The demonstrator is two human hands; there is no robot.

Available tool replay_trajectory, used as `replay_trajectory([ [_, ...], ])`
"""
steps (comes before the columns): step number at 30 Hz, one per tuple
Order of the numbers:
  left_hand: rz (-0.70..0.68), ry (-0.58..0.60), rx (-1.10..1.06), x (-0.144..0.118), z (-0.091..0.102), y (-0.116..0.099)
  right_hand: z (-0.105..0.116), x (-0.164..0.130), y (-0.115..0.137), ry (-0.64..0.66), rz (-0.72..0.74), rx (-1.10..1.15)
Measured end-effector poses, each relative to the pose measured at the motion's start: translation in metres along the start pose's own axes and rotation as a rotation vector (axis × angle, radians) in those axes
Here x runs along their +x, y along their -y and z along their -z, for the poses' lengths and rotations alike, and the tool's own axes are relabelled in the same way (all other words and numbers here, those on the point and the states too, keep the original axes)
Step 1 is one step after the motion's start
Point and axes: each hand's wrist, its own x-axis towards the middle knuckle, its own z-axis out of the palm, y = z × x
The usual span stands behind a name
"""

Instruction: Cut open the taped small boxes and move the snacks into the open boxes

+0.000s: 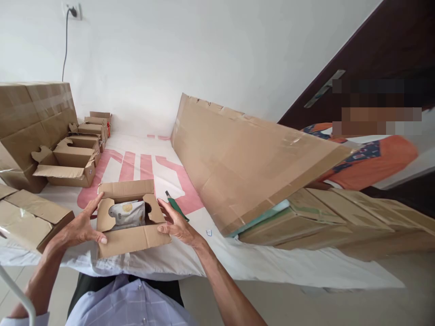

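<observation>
Large carton [30, 122]: closed and taped, at the far left edge of the white sheet [278, 267]; no print can be read on it.
Row of small boxes [73, 160]: open, flaps up, running from beside the large carton toward the wall.
Flat cardboard [27, 217]: lies at the near left corner, just left of the left hand.
Left hand [81, 226]: fingers spread wide, thumb on the near flap and palm against the left wall of the open box; it grips nothing.
Open box [131, 217]: sits at the near edge of the sheet, between both hands; all four flaps stand open, mouth facing up, long axis running left to right along the edge.
Pouch [126, 213]: white, lying inside the open box, a round yellow mark on its face; its text is too small to read.
Right hand [176, 224]: fingers loosely spread, touching the right side flap; it grips nothing.
Green-handled tool [176, 206]: lies on the sheet just behind the right hand, angled toward the far left.
Sheet print: large red letters, partly covered, not legible as a word.
Open room: bare sheet lies behind the open box.
Long carton [244, 163]: tilted, leaning over flat stacked cartons [322, 217] at the right.
Other person [367, 154]: orange patterned sleeve, at the far right.
</observation>
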Motion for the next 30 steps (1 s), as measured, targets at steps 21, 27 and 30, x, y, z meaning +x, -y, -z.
replay_trajectory([
  [21,-0.101,0.081,0.533,0.015,0.023,0.019,-0.008,0.005,-0.018,-0.158,0.158,-0.423],
  [27,-0.131,0.000,0.403,0.020,0.020,0.038,-0.015,0.004,-0.016,-0.197,0.229,-0.542],
  [30,-0.114,-0.039,0.350,0.021,0.017,0.045,-0.018,0.009,-0.019,-0.189,0.244,-0.579],
])
